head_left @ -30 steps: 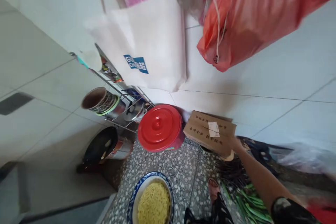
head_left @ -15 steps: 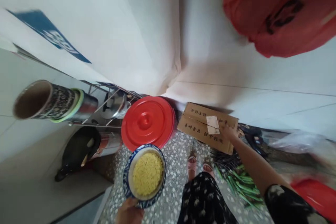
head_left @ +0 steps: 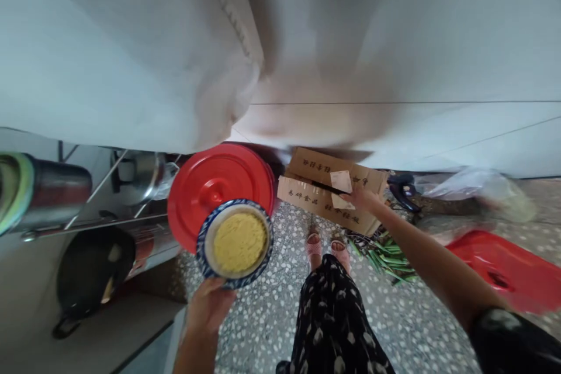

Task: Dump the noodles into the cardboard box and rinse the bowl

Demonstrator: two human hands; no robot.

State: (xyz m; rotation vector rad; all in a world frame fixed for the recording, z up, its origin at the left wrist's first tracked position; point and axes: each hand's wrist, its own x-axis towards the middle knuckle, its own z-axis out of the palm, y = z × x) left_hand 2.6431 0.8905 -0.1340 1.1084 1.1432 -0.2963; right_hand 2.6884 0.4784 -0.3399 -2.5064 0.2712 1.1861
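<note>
A person stands on speckled flooring, looking down past a dark patterned skirt. The left hand (head_left: 209, 310), at seven o'clock in the view, grips the near edge of a blue-rimmed bowl (head_left: 234, 238) filled with yellow noodles, holding it level above a round red lid (head_left: 214, 184). The right hand (head_left: 363, 198), reaching out toward one o'clock, rests its fingers on the flap of a cardboard box (head_left: 326, 198) standing against the wall; whether they pinch the flap cannot be told. Green beans (head_left: 385, 254) lie at the box's near side. Keeping the bowl steady and level while working the flap single-handed seems wise, since noodles sit close to the rim.
</note>
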